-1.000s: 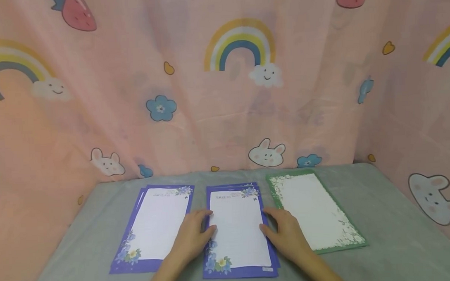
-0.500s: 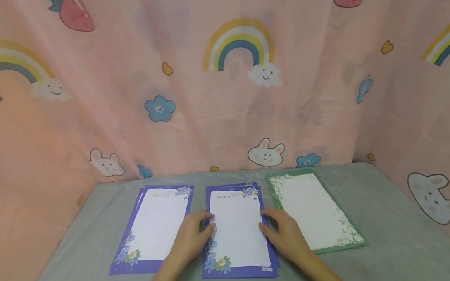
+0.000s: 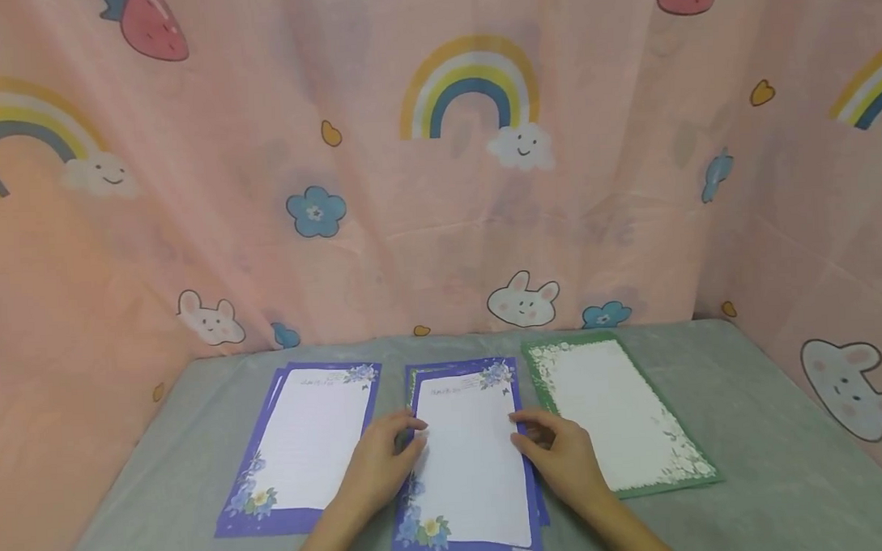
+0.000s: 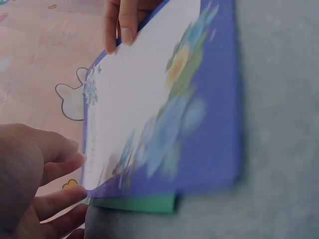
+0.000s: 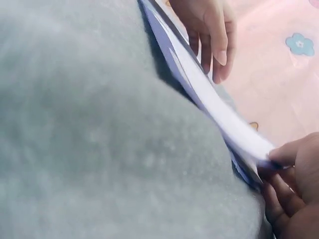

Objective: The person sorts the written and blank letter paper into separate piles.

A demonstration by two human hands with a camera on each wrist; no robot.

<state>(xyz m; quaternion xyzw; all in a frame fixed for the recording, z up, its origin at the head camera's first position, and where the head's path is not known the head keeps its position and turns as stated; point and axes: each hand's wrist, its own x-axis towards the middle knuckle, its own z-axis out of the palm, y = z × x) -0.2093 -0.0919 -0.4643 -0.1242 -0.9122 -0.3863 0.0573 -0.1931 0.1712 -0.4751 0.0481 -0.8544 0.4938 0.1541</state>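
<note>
A purple-bordered sheet of writing paper (image 3: 477, 469), printed with blue flowers, lies between my hands on the middle pile, set askew over the sheets below. My left hand (image 3: 378, 460) holds its left edge, thumb and forefinger overlapping the white area in the head view. At the right edge, my right hand (image 3: 566, 458) pinches the sheet between thumb and fingers; the right wrist view shows that edge raised and bowed. A green-bordered sheet (image 4: 149, 202) peeks from under the purple one in the left wrist view. The undersides of the fingertips are hidden.
To the left lies a pile of purple-bordered sheets (image 3: 315, 442), partly covered by my left forearm. A green-bordered sheet (image 3: 599, 408) lies at the right, close to my right hand. Grey cloth (image 3: 738, 427) covers the table, and a pink patterned curtain (image 3: 439, 227) hangs behind.
The top purple sheet of the middle pile has slid toward me and slightly right, baring a green-patterned strip at its upper left. Both hands have shifted slightly right; the side piles stay put.
</note>
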